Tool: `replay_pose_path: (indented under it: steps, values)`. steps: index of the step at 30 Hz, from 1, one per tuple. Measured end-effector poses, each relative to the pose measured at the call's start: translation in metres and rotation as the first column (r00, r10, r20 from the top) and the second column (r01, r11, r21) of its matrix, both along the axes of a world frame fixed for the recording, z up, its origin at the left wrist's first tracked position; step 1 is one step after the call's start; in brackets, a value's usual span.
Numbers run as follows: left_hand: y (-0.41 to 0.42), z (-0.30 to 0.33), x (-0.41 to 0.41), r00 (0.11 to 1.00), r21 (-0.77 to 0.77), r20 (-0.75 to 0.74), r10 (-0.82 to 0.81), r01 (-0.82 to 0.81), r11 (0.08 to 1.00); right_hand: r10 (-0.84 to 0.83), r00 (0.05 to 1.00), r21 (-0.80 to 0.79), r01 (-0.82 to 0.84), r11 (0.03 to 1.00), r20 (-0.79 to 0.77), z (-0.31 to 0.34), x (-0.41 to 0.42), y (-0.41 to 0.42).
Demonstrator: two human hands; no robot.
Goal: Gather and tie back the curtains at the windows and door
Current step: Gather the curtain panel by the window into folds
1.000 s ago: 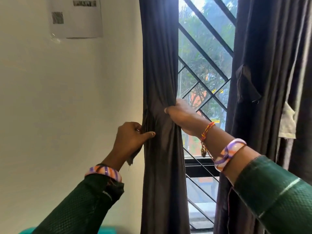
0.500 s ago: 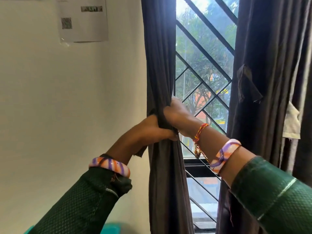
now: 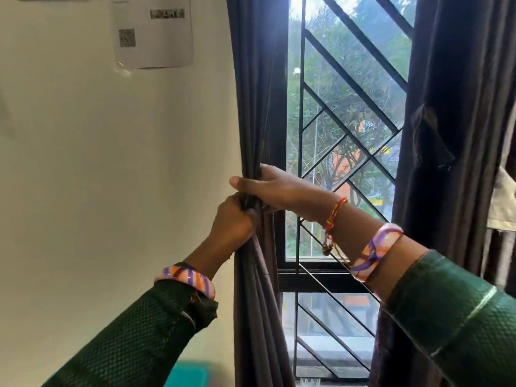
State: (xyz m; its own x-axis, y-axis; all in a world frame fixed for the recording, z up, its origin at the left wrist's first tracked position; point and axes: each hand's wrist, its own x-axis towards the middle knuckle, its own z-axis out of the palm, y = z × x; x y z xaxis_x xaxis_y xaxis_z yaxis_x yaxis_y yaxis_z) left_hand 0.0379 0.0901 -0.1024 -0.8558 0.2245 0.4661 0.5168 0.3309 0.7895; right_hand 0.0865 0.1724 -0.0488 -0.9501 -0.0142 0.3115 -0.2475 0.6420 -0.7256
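The dark brown fabric curtain (image 3: pixel 258 113) on the left side of the window hangs as a narrow gathered column against the left edge of the window frame, where the cream wall (image 3: pixel 111 177) ends. Its long axis runs straight up and down, from the top of the view to the bottom, and it is drawn into a tight waist at mid-height, flaring slightly below.

Both hands meet at that waist. The left hand (image 3: pixel 234 219) comes in from below on the wall side, fingers curled round the bunched folds in a fist. The right hand (image 3: pixel 276 188) reaches across from the window side just above it, thumb lying over the front of the bundle and fingers wrapped behind; the two hands touch or nearly touch. So the curtain lies directly ahead of both hands, held crosswise to its length. The left arm, close to the wall, looks the nearer and straighter reach, while the right arm stretches across the glass.

No tie-back band shows clearly at the grip, and I cannot tell whether either hand holds one. My guess is that the next move is to wrap or knot round this waist, one hand keeping the folds pinched while the other works.

Outward lie the black diagonal metal window grille (image 3: pixel 349 113), a second dark curtain (image 3: pixel 452 79) at the window's right edge, and a white printed paper sheet (image 3: pixel 153 32) on the wall.
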Motion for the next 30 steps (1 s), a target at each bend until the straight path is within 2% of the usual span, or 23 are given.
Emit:
replay_pose_path:
  steps: [2,3,5,7,10,13,15,17,20,24,27,30]
  values:
    - [-0.018,-0.002,-0.006,0.996,0.085,0.069,-0.058,0.052,0.995,0.047,0.998,0.033,-0.049,0.998,0.038,-0.001,0.005,0.007]
    - [-0.027,-0.003,-0.011,0.992,0.123,0.102,-0.078,0.065,0.99,0.027,0.999,-0.014,-0.026,1.0,0.017,-0.002,0.003,0.014]
    - [-0.039,-0.003,-0.015,0.973,0.232,0.178,-0.146,0.102,0.967,-0.039,0.996,-0.224,0.021,0.974,-0.077,-0.005,-0.006,0.029]
    - [-0.05,-0.002,-0.018,0.933,0.356,0.239,-0.269,0.174,0.918,-0.114,0.984,-0.443,0.041,0.896,-0.138,-0.01,-0.021,0.041]
    - [-0.063,-0.002,-0.024,0.852,0.452,0.296,-0.431,0.272,0.849,-0.194,0.977,-0.583,0.108,0.805,-0.086,-0.025,-0.041,0.049]
    - [-0.067,-0.001,-0.027,0.783,0.467,0.372,-0.498,0.306,0.83,-0.043,0.996,-0.527,0.08,0.846,0.082,-0.041,-0.055,0.043]
    - [-0.068,0.001,-0.028,0.771,0.45,0.381,-0.511,0.328,0.831,0.131,0.97,-0.553,0.003,0.833,0.203,-0.047,-0.054,0.036]
    - [-0.072,0.003,-0.031,0.772,0.42,0.397,-0.495,0.327,0.846,0.283,0.931,-0.581,-0.101,0.807,0.231,-0.049,-0.058,0.033]
    - [-0.079,0.008,-0.038,0.805,0.38,0.397,-0.441,0.293,0.877,0.305,0.92,-0.52,-0.141,0.843,0.245,-0.046,-0.061,0.034]
    - [-0.089,0.012,-0.047,0.878,0.235,0.366,-0.309,0.234,0.943,0.154,0.967,-0.28,-0.093,0.955,0.204,-0.038,-0.056,0.032]
    - [-0.089,0.013,-0.046,0.922,0.045,0.346,-0.172,0.167,0.985,0.019,0.997,-0.114,-0.01,0.993,0.074,-0.034,-0.049,0.028]
    - [-0.079,0.01,-0.046,0.987,-0.079,0.158,-0.02,0.032,0.996,-0.162,0.978,0.061,0.171,0.983,-0.13,-0.031,-0.048,0.033]
